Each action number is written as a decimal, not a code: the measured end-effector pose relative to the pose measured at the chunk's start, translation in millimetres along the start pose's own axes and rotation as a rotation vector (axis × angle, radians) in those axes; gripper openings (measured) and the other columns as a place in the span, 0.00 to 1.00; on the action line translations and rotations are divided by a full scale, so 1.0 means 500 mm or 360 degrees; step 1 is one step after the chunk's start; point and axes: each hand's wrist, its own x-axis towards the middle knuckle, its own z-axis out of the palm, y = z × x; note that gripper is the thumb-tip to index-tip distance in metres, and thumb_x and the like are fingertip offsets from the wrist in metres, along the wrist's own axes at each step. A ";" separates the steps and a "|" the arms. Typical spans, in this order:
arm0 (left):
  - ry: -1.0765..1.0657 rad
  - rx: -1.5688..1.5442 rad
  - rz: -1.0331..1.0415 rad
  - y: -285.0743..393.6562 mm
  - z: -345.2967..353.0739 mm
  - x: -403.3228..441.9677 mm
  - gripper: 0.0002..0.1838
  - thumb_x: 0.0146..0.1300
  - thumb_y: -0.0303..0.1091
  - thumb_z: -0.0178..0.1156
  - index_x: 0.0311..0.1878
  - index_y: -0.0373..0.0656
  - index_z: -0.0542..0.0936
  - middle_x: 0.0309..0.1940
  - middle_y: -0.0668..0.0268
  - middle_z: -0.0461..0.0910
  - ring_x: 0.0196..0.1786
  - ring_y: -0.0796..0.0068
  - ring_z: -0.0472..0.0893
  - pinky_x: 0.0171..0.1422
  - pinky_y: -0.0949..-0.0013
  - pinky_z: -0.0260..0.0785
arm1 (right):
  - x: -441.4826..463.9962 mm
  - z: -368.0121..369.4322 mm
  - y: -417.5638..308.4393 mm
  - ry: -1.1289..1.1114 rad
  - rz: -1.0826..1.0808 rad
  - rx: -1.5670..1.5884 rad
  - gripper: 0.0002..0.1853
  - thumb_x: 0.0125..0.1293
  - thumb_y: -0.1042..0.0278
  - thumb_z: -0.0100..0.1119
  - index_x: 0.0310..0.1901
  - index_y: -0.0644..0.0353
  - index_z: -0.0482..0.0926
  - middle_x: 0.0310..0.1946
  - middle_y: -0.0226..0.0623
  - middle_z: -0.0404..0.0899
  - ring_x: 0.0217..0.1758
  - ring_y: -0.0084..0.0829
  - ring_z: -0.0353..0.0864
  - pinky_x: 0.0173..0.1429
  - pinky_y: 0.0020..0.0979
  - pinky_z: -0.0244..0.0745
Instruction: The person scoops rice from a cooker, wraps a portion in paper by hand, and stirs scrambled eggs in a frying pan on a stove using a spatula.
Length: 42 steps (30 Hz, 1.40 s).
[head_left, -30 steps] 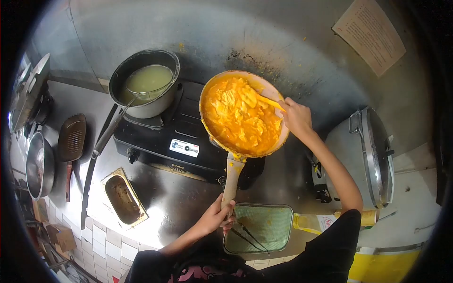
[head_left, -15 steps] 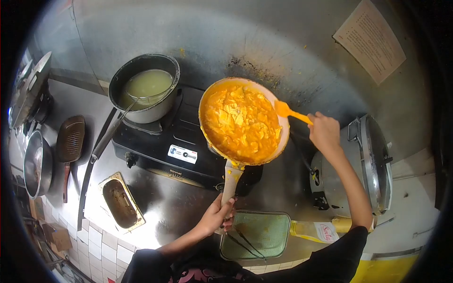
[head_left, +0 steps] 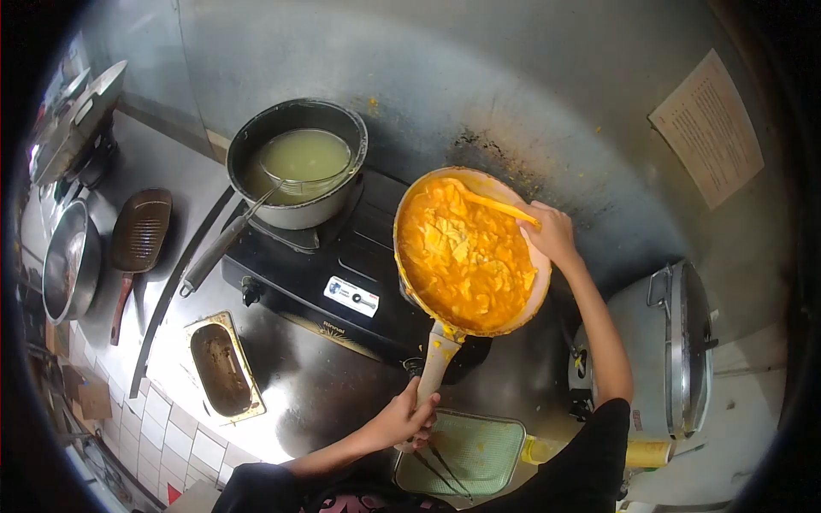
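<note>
My left hand (head_left: 412,419) is closed round the pale handle of a frying pan (head_left: 542,295) over the right side of the stove. Orange, saucy food with pale yellow lumps (head_left: 457,248) fills the pan, which looks tilted. In my right hand (head_left: 550,231), closed at the pan's right rim, is an orange spatula (head_left: 505,208). Its head is down in the food near the pan's far side and partly hidden. Below my left hand, a pair of dark tongs (head_left: 445,472) lies across a green tray (head_left: 483,427).
On the left burner of the black gas stove (head_left: 291,299) stands a pot (head_left: 299,214) of cloudy liquid with a strainer (head_left: 227,244) resting in it. A greasy metal container (head_left: 224,368), a grill pan (head_left: 141,231) and a bowl (head_left: 73,265) are leftward. A large lidded cooker (head_left: 641,342) stands right.
My right hand has moved the spatula from the pan's right rim inward and into the food at the far side. My left hand keeps its hold on the handle. The camera view has shifted.
</note>
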 end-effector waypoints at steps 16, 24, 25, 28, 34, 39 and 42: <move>0.0028 -0.0023 -0.0019 0.002 0.008 -0.002 0.08 0.67 0.35 0.44 0.41 0.42 0.57 0.20 0.69 0.64 0.15 0.83 0.63 0.16 0.76 0.61 | -0.088 -0.255 -0.063 -0.0384 -0.0369 0.0066 0.12 0.53 0.69 0.59 0.41 0.54 0.80 0.27 0.36 0.76 0.30 0.38 0.75 0.37 0.33 0.69; 0.0040 0.0003 0.0031 0.000 0.011 0.001 0.09 0.68 0.36 0.44 0.41 0.42 0.58 0.19 0.69 0.64 0.15 0.83 0.64 0.15 0.75 0.60 | -0.135 -0.281 -0.111 -0.0397 0.0332 -0.0920 0.08 0.53 0.63 0.58 0.26 0.59 0.80 0.21 0.42 0.78 0.27 0.42 0.79 0.34 0.38 0.73; 0.0048 0.0000 0.0021 -0.001 0.011 0.002 0.10 0.68 0.36 0.44 0.41 0.41 0.58 0.19 0.69 0.64 0.14 0.83 0.64 0.15 0.75 0.60 | -0.139 -0.256 -0.115 -0.0452 0.0415 -0.0950 0.09 0.52 0.63 0.59 0.24 0.59 0.80 0.21 0.43 0.78 0.28 0.42 0.80 0.34 0.38 0.74; 0.0058 0.0044 0.0038 -0.006 0.006 0.003 0.10 0.68 0.36 0.44 0.42 0.40 0.58 0.19 0.69 0.64 0.15 0.82 0.64 0.15 0.75 0.60 | -0.142 -0.168 -0.106 -0.0417 0.0533 -0.0807 0.08 0.52 0.63 0.59 0.26 0.59 0.81 0.22 0.44 0.78 0.29 0.42 0.80 0.36 0.38 0.74; 0.0074 0.0056 -0.0004 -0.001 0.008 0.002 0.11 0.68 0.37 0.43 0.45 0.41 0.58 0.20 0.69 0.64 0.15 0.82 0.64 0.15 0.76 0.60 | -0.073 -0.044 0.023 -0.0345 0.0511 -0.0095 0.13 0.53 0.56 0.60 0.38 0.53 0.82 0.28 0.44 0.80 0.34 0.44 0.80 0.41 0.38 0.74; 0.0043 0.0097 0.0070 -0.008 0.006 -0.001 0.10 0.68 0.39 0.42 0.43 0.44 0.60 0.20 0.69 0.63 0.15 0.83 0.62 0.16 0.76 0.60 | -0.081 -0.020 0.034 -0.0215 0.0367 0.0284 0.16 0.54 0.54 0.61 0.41 0.52 0.81 0.34 0.42 0.80 0.37 0.41 0.79 0.41 0.34 0.73; 0.0048 0.0009 0.0006 -0.002 0.010 -0.001 0.09 0.68 0.38 0.43 0.43 0.44 0.60 0.21 0.69 0.63 0.15 0.83 0.61 0.16 0.76 0.59 | -0.114 -0.018 0.013 -0.0043 0.0212 0.0338 0.15 0.55 0.57 0.59 0.43 0.52 0.80 0.35 0.41 0.80 0.37 0.41 0.79 0.39 0.33 0.73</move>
